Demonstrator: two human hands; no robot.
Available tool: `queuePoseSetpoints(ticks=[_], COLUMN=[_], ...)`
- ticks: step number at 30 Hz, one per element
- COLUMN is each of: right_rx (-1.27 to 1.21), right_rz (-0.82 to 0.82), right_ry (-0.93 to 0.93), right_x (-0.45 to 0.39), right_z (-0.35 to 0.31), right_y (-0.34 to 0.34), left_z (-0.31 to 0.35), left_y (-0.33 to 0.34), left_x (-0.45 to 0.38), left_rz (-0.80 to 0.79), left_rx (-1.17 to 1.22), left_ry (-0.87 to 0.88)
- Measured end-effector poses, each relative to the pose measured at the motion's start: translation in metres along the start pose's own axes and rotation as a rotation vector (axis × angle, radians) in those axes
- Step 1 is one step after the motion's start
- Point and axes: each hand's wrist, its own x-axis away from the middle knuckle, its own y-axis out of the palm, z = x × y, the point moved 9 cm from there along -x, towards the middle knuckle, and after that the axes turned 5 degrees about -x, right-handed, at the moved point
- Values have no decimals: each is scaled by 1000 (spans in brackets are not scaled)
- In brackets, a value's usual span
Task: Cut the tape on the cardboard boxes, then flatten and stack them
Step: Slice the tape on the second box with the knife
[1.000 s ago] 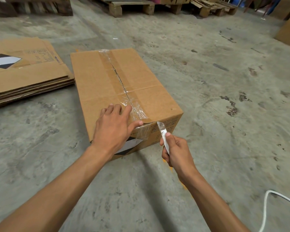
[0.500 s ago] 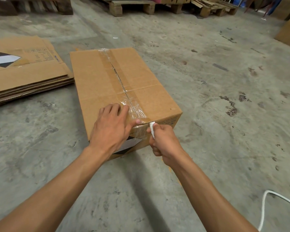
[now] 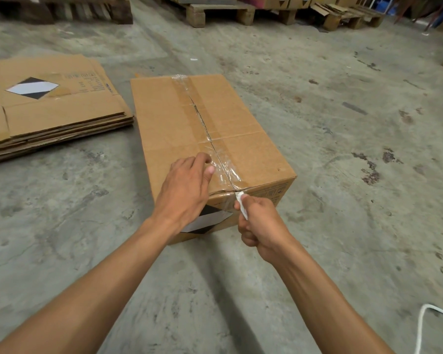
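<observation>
A rectangular corrugated cardboard box [image 3: 210, 146] sits on the rough concrete floor [image 3: 343, 200], glossy clear tape [image 3: 223, 167] crinkled along its seam. The left hand [image 3: 187, 190] rests loosely open on top; the right hand [image 3: 261, 223] grips a white-handled knife [image 3: 241, 204] at the near edge.

Brown box [image 3: 179, 129] with shiny clear tape [image 3: 225, 172] and a black-and-white diamond [image 3: 205, 222]. White knife [image 3: 241, 205]. Grey, spotty floor [image 3: 343, 200]. White cord [image 3: 425, 325].

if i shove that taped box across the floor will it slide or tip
The cardboard box is low and broad, lying flat, so it would likely slide, not tip. The concrete floor looks rough, so expect drag. Its weight cannot be told.
</observation>
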Motion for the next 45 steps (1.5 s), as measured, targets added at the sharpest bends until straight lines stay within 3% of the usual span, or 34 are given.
queuePoseSetpoints(ticks=[8,16,18,22,26,38,45], right_rx=[83,159,237,803,1133,1353,1355], right_rz=[-173,-201,-151,73,165,143,160], right_ry=[26,-52,-146,-439,-470,-481,-482], right_x=[26,7,-3,-35,-59,-67,-68], right_z=[-10,-44,-62,-101,-116,-121,-116], right_y=[-13,-10,-4,18,30,44,43], left_z=[-10,-15,-14,-17,-26,-24,-26], left_y=[2,-8,-7,-7,-8,-5,-4], left_x=[-5,-7,-9,-22,-28,-25,-25], left_rz=[10,48,50,34,59,107,115], left_rx=[7,98,43,-24,34,21,20], left_ry=[9,-73,-70,-77,-104,-74,-81])
